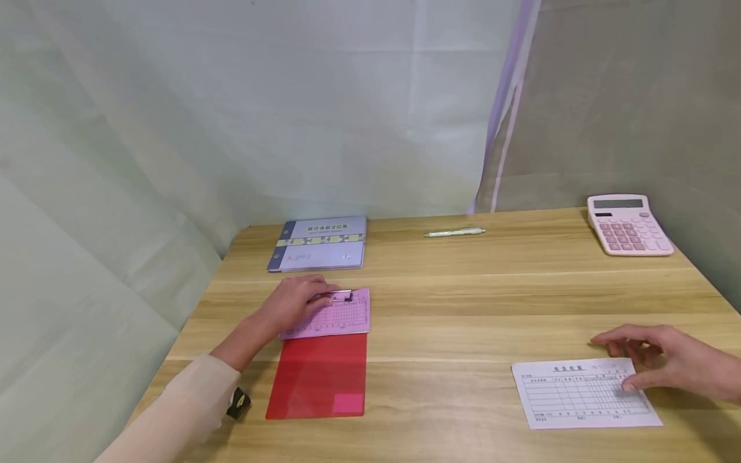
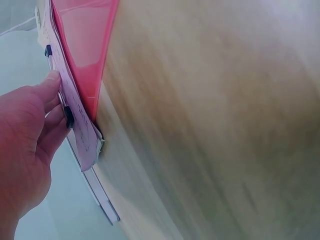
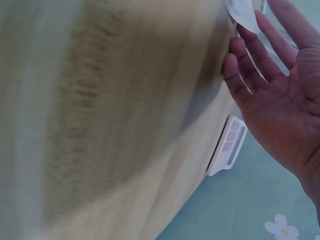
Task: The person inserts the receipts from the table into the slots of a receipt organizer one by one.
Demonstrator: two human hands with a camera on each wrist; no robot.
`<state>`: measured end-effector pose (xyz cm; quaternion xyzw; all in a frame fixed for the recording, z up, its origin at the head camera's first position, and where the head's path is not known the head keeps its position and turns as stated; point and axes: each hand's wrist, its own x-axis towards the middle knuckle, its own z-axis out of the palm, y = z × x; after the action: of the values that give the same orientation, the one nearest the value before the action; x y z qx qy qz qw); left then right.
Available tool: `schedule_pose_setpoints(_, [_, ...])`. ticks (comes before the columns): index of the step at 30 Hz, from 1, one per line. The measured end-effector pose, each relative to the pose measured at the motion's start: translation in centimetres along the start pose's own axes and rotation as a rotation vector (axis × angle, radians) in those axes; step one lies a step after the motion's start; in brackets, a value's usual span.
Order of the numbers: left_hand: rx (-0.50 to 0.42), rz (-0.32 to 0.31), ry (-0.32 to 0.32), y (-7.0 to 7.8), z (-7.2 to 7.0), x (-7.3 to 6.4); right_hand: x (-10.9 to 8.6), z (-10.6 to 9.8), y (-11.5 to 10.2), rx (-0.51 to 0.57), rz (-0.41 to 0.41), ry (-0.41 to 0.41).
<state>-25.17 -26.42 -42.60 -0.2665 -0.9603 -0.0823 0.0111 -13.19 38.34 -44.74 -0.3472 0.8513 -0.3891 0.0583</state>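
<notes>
A pink receipt pad (image 1: pixel 341 316) with a printed grid lies over the top of a red plastic sheet (image 1: pixel 315 366). A metal clip with black ends (image 2: pixel 69 116) runs along the pad's upper edge. My left hand (image 1: pixel 298 299) pinches the pad at this clipped edge, thumb on one side and fingers behind. To the right, a white printed receipt slip (image 1: pixel 579 395) lies on the table. My right hand (image 1: pixel 666 360) is at its right side, thumb over the slip's edge, with the other fingers loosely bent beyond its top corner. In the right wrist view the slip's corner (image 3: pixel 243 15) overlaps the fingertips.
A ledger book (image 1: pixel 321 244) lies behind the pad. A pen (image 1: pixel 454 232) is near the wooden table's (image 1: pixel 451 296) back edge, and a pink calculator (image 1: pixel 628 225) sits at the back right. Beside my left sleeve shows a small black object (image 1: pixel 238 404). Cloth hangs behind.
</notes>
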Motion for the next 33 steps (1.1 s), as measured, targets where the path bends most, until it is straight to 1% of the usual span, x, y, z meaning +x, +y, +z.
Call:
schedule_pose_setpoints(3, [0.008,0.004,0.002,-0.1,0.1,-0.1,0.0,0.3,0.2,-0.050,-0.010,0.026])
schedule_pose_setpoints(6, [0.013,0.004,0.005,-0.1,0.1,-0.1,0.1,0.3,0.2,-0.084,0.025,0.030])
schedule_pose_setpoints(7, [0.014,0.004,0.006,-0.1,0.1,-0.2,0.1,0.3,0.1,-0.102,0.047,0.032])
schedule_pose_setpoints(12, [0.005,0.000,0.010,-0.1,0.0,-0.3,0.3,0.0,-0.1,-0.179,0.233,0.025])
schedule_pose_setpoints(14, [0.003,0.000,0.010,-0.1,0.0,-0.3,0.3,0.0,-0.2,-0.210,0.272,0.034])
schedule_pose_setpoints(16, [0.005,0.000,0.010,-0.1,0.0,-0.4,0.4,0.0,-0.3,-0.220,0.281,0.046])
schedule_pose_setpoints(23, [0.008,-0.001,0.012,0.0,0.1,-0.3,0.6,-0.1,-0.5,-0.215,0.234,0.109])
schedule_pose_setpoints(25, [0.006,-0.001,0.013,0.0,0.1,-0.3,0.9,-0.4,-0.6,-0.200,0.238,0.107])
schedule_pose_setpoints(29, [0.001,-0.002,0.007,0.1,0.0,-0.3,2.2,-1.1,-1.4,-0.139,0.275,0.071])
schedule_pose_setpoints(33, [0.000,0.002,0.000,0.0,0.1,-0.3,4.4,-1.7,-2.4,-0.072,0.276,0.076])
